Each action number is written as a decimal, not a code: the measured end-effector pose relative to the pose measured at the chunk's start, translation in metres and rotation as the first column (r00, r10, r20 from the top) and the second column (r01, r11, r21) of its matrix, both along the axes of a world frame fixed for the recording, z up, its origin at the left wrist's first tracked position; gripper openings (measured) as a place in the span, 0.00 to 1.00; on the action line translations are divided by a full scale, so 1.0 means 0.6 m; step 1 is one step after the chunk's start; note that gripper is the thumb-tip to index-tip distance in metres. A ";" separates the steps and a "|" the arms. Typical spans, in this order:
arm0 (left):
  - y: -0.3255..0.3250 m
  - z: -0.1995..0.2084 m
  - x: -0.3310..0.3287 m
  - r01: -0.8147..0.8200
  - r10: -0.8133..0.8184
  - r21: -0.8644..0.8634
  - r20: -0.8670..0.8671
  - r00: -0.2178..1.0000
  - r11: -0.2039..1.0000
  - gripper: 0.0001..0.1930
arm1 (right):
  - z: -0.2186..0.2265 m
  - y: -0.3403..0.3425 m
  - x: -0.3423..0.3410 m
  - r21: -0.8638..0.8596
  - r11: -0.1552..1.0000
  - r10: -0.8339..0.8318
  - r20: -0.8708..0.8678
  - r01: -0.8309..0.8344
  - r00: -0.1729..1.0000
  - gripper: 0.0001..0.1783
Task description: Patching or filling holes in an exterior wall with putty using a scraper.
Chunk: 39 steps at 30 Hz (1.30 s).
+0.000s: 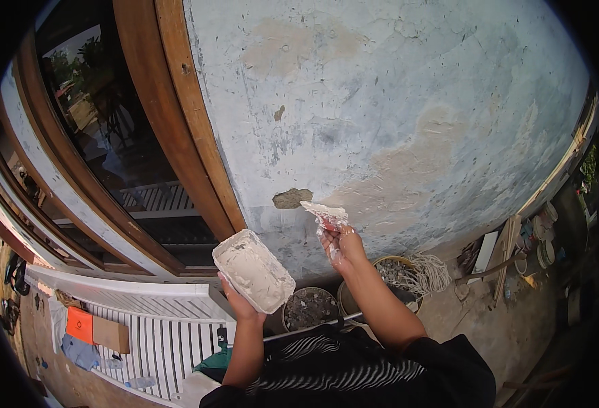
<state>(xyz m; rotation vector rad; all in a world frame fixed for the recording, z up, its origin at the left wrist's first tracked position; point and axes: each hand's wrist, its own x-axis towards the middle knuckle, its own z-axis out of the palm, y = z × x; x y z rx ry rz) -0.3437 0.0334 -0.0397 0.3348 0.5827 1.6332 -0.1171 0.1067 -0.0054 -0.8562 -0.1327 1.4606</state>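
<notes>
My left hand [240, 302] grips a white rectangular tub [283, 297] from below and beside its near end. Pale, creamy filler [252, 270] fills the tub and smears its rim. In my right hand [345, 248] is a putty knife [328, 216] with a reddish part at my fingers. Filler coats its blade, and white smears show on my fingers. The blade's tip is at the right edge of a grey-brown hole [291, 198] in the pale blue wall [354, 122]; whether it touches, I cannot tell. Smoothed beige patches spread over the wall to the right and above.
A wood-framed window [170, 102] borders the wall at left. Below it stands a white slatted bench [163, 347] with an orange-and-brown box [99, 331] and a plastic bottle [140, 383]. Buckets of rubble [311, 308] sit under my arms. Planks [500, 262] lean at right.
</notes>
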 end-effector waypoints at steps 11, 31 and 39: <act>0.006 0.010 0.002 0.005 -0.005 0.001 0.014 1.000 1.000 0.35 | 0.094 0.074 -0.001 0.125 0.985 -0.117 0.002 0.115 0.993 0.11; -0.008 0.005 0.004 0.001 -0.001 -0.028 -0.010 1.000 1.000 0.36 | -0.025 0.021 -0.001 0.055 0.998 -0.023 0.118 0.016 0.993 0.10; -0.005 0.006 0.007 -0.015 0.015 -0.028 -0.005 1.000 0.999 0.35 | 0.065 0.087 0.009 0.139 0.986 -0.096 0.014 0.094 0.995 0.10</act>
